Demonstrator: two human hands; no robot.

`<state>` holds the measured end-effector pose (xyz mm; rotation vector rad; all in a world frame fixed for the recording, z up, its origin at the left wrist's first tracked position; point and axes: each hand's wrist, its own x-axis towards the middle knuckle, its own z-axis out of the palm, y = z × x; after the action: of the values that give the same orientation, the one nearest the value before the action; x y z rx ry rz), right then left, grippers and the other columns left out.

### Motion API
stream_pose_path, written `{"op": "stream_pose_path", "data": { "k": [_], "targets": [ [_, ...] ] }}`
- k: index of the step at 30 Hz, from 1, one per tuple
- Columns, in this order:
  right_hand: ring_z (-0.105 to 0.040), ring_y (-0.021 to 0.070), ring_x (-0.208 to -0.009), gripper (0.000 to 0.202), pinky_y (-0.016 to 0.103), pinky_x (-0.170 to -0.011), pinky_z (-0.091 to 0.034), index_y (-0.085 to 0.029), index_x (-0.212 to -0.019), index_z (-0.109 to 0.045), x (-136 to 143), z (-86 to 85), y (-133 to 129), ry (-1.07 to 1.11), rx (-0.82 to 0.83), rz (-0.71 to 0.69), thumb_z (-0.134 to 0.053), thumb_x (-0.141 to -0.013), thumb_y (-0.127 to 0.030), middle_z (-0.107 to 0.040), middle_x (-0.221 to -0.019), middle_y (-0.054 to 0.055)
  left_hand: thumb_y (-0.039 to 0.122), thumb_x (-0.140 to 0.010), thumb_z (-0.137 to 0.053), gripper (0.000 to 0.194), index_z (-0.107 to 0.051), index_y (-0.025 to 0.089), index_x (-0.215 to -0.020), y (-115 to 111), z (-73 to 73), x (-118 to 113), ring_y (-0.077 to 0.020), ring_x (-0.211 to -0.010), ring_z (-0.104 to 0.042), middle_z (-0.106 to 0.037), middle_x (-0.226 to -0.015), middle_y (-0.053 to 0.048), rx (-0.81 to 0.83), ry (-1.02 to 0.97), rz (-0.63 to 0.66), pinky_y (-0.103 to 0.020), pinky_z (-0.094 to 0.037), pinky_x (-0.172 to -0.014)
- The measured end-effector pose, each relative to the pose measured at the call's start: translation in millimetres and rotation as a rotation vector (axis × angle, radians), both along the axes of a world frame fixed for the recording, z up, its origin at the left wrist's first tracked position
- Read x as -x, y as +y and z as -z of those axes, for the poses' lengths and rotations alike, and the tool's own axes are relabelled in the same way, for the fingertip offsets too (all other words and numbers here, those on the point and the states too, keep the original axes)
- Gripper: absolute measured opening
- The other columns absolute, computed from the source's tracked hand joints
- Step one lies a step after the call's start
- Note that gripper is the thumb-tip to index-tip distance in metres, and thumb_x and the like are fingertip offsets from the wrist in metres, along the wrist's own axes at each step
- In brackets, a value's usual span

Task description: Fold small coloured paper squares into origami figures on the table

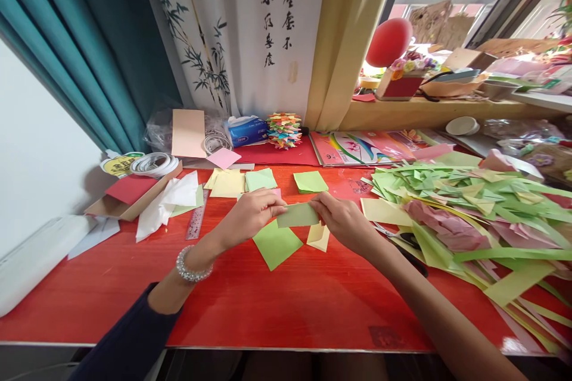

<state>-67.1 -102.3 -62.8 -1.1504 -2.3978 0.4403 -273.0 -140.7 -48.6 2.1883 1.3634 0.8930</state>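
Between my two hands a folded piece of green paper (297, 215) is held up above the table. My left hand (250, 218) pinches its left end, and my right hand (340, 218) pinches its right end. Below it lies a flat bright green paper square (277, 244). Beside that square, under my right hand, is a small folded cream paper (318, 237). Just beyond my hands rest a stack of green squares (310, 181), a pale green stack (261, 179) and several cream sheets (227, 183). A bit of pink paper shows behind my left fingers.
Scissors (400, 234) lie right of my right hand, beside a large heap of green paper strips (465, 190). A clear ruler (196, 217), white tissue (167, 202) and a cardboard tray (129, 207) are at left. A colourful folded-paper ball (285, 131) stands at the back of the red table (250, 309).
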Motion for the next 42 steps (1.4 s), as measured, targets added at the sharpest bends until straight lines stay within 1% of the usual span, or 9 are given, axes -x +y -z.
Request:
{"op": "stream_pose_path", "data": {
  "k": [6, 10, 15, 19, 23, 28, 32, 36, 42],
  "targets": [
    [-0.053, 0.0123, -0.054, 0.034, 0.025, -0.053, -0.04, -0.019, -0.069, -0.046, -2.4, -5.3, 5.8, 0.305, 0.256, 0.058, -0.03, -0.09, -0.041, -0.056, -0.062, 0.002, 0.033, -0.082, -0.051, 0.02, -0.067, 0.02, -0.081, 4.4, -0.3, 7.6, -0.0165, -0.077, -0.057, -0.064, -0.082, -0.003, 0.072, -0.123, -0.097, -0.027, -0.042, -0.07],
    [-0.062, 0.0148, -0.067, 0.033, 0.027, -0.057, -0.049, -0.018, -0.098, -0.05, -4.9, -9.9, 8.9, 0.569, 0.554, -0.04, -0.05, -0.08, -0.046, -0.063, -0.087, 0.006, 0.038, -0.082, -0.051, 0.024, -0.068, 0.021, -0.086, 0.4, -3.8, 7.3, -0.0176, -0.081, -0.058, -0.066, -0.088, -0.003, 0.083, -0.169, -0.17, -0.028, -0.042, -0.074],
    [-0.059, 0.0121, -0.05, 0.025, 0.023, -0.05, -0.047, -0.016, -0.075, -0.052, 3.4, -8.3, 2.3, 0.401, 0.543, -0.069, -0.043, -0.086, -0.036, -0.062, -0.059, 0.002, 0.042, -0.083, -0.047, 0.035, -0.058, 0.027, -0.113, -1.0, -17.7, 13.3, -0.0165, -0.077, -0.059, -0.066, -0.089, -0.001, 0.169, 0.017, -0.099, -0.025, -0.043, -0.068],
    [-0.058, 0.0139, -0.042, 0.03, 0.023, -0.041, -0.041, -0.016, -0.067, -0.053, 22.9, -0.7, -2.8, -0.076, 0.415, 0.021, -0.039, -0.088, -0.032, -0.063, -0.055, 0.004, 0.045, -0.084, -0.043, 0.034, -0.063, 0.024, -0.101, 50.0, -36.1, 54.7, -0.02, -0.091, -0.058, -0.063, -0.104, -0.004, -0.01, 0.522, -0.245, -0.027, -0.043, -0.077],
    [-0.064, 0.0295, -0.063, 0.022, 0.031, -0.048, -0.04, -0.009, -0.088, -0.059, 47.2, -16.7, 2.3, -0.233, 0.192, 0.148, -0.057, -0.08, -0.029, -0.063, -0.061, 0.016, 0.034, -0.076, -0.06, 0.038, -0.059, 0.007, -0.104, 131.6, -40.1, 95.6, -0.0312, -0.103, -0.051, -0.056, -0.111, -0.02, -0.098, 0.674, -0.405, -0.038, -0.041, -0.083],
    [-0.064, 0.0267, -0.071, 0.036, 0.031, -0.054, -0.043, -0.011, -0.111, -0.051, 81.7, -61.7, 62.5, -0.495, -0.136, 0.208, -0.04, -0.089, -0.037, -0.064, -0.07, 0.013, 0.029, -0.084, -0.052, 0.035, -0.048, 0.014, -0.116, 200.7, -21.4, 110.5, -0.0234, -0.104, -0.052, -0.049, -0.12, -0.011, -0.217, 0.767, -0.504, -0.045, -0.043, -0.086],
    [-0.061, 0.0197, -0.082, 0.025, 0.032, -0.068, -0.048, -0.01, -0.102, -0.056, 119.8, -62.2, 139.1, -0.567, -0.125, 0.184, -0.045, -0.089, -0.028, -0.062, -0.091, 0.012, 0.029, -0.085, -0.051, 0.031, -0.051, 0.014, -0.112, 226.8, -19.6, 127.8, -0.0198, -0.094, -0.056, -0.054, -0.112, -0.009, -0.19, 0.831, -0.495, -0.04, -0.048, -0.079],
    [-0.058, 0.0167, -0.088, 0.028, 0.036, -0.075, -0.049, -0.013, -0.109, -0.053, 166.9, -33.7, 194.6, -0.606, -0.092, 0.011, -0.05, -0.086, -0.029, -0.057, -0.106, 0.008, 0.029, -0.086, -0.05, 0.03, -0.051, 0.014, -0.112, 234.7, -47.0, 158.9, -0.0191, -0.093, -0.057, -0.055, -0.11, -0.008, -0.178, 0.87, -0.523, -0.039, -0.049, -0.077],
    [-0.056, 0.0193, -0.095, 0.032, 0.039, -0.079, -0.048, -0.014, -0.114, -0.05, 233.1, -8.2, 237.0, -0.601, -0.164, -0.081, -0.05, -0.086, -0.029, -0.053, -0.113, 0.009, 0.023, -0.088, -0.043, 0.022, -0.057, 0.013, -0.102, 225.8, -94.8, 191.8, -0.0208, -0.09, -0.059, -0.06, -0.098, -0.009, -0.238, 0.893, -0.604, -0.036, -0.047, -0.075]
  ]
}}
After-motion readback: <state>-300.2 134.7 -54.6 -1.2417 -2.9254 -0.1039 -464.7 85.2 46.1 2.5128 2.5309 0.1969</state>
